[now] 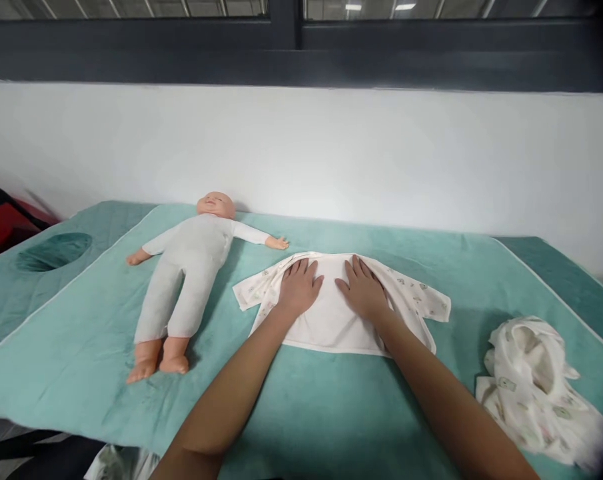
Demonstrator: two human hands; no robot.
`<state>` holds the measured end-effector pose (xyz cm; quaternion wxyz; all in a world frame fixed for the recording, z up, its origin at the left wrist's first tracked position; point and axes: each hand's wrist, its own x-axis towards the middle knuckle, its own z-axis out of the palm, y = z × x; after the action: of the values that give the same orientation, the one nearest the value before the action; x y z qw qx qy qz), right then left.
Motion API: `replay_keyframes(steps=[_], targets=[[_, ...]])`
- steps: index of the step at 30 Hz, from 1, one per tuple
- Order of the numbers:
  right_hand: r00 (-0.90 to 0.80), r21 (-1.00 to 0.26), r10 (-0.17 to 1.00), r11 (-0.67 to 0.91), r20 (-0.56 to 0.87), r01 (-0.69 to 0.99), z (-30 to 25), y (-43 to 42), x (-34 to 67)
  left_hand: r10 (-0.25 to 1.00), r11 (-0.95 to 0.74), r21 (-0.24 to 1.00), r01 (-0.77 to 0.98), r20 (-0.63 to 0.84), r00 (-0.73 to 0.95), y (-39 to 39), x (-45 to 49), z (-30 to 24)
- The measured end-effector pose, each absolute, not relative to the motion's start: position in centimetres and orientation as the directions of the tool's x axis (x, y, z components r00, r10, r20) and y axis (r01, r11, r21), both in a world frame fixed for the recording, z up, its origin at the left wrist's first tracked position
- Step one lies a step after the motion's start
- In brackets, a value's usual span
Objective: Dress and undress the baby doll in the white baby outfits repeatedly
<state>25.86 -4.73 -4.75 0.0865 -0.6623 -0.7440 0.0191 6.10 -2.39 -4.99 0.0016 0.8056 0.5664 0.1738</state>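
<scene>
A small white shirt (326,330) lies spread mid-way along the teal cover (326,420), sleeves out to either side. The left hand (299,288) and right hand (364,290) rest palm-down on it, forearms angled inward, fingers straight and nearly together, the 2 thumbs held apart. Farther out, a doll (194,253) lies face-up at left, a crumpled patterned cloth (544,420) at right.

Teal bed (351,413), supine doll (196,247), spread shirt (328,320), crumpled cloth (536,400)
</scene>
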Motion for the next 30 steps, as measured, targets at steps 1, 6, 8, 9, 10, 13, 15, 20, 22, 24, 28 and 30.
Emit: replay_keyframes(steps=[1, 6, 8, 9, 10, 13, 15, 20, 22, 24, 28, 30], targets=[[-0.109, -0.142, 0.988, 0.124, 0.106, 0.982, -4.7, -4.7, 25.8, 0.914, -0.357, 0.197, 0.913, 0.276, 0.298, -2.4, 6.1, -5.0], [-0.218, -0.079, 0.956, 0.237, 0.196, 0.968, -3.9, -6.8, 24.8, 0.885, -0.4, 0.149, 0.904, 0.318, 0.339, -5.0, 6.3, -4.5], [-0.345, -0.084, 0.914, 0.369, 0.214, 0.926, -3.9, -9.1, 24.2, 0.86, -0.462, 0.141, 0.875, 0.31, 0.405, -7.6, 6.2, -4.3], [-0.394, -0.106, 0.894, 0.422, 0.216, 0.9, -4.0, -10.4, 24.0, 0.846, -0.496, 0.145, 0.856, 0.3, 0.44, -9.1, 6.1, -4.3], [-0.424, -0.137, 0.879, 0.458, 0.218, 0.878, -4.2, -11.9, 23.9, 0.833, -0.526, 0.155, 0.836, 0.291, 0.47, -10.5, 5.9, -4.2], [-0.45, -0.221, 0.861, 0.498, 0.235, 0.838, -4.7, -16.0, 24.6, 0.807, -0.582, 0.222, 0.782, 0.28, 0.52, -14.3, 4.6, -4.1], [-0.429, -0.253, 0.864, 0.491, 0.264, 0.833, -5.0, -18.3, 26.0, 0.796, -0.602, 0.29, 0.744, 0.29, 0.531, -15.8, 3.5, -4.0], [-0.199, -0.342, 0.887, 0.356, 0.417, 0.87, -6.0, -22.4, 30.5, 0.809, -0.587, 0.456, 0.669, 0.367, 0.459, -17.9, 0.8, -4.7], [-0.123, -0.373, 0.884, 0.311, 0.45, 0.874, -6.2, -23.3, 31.6, 0.83, -0.555, 0.498, 0.666, 0.391, 0.399, -18.5, 0.2, -5.1], [-0.07, -0.382, 0.886, 0.267, 0.458, 0.885, -6.2, -23.7, 32.0, 0.845, -0.527, 0.522, 0.67, 0.401, 0.352, -18.7, -0.1, -5.2], [-0.018, -0.364, 0.888, 0.206, 0.46, 0.908, -6.0, -23.8, 31.6, 0.848, -0.519, 0.538, 0.664, 0.421, 0.321, -18.9, 0.0, -4.9], [0.003, -0.378, 0.876, 0.205, 0.483, 0.903, -6.1, -23.9, 31.5, 0.844, -0.525, 0.543, 0.656, 0.432, 0.318, -19.1, 0.2, -4.7]])
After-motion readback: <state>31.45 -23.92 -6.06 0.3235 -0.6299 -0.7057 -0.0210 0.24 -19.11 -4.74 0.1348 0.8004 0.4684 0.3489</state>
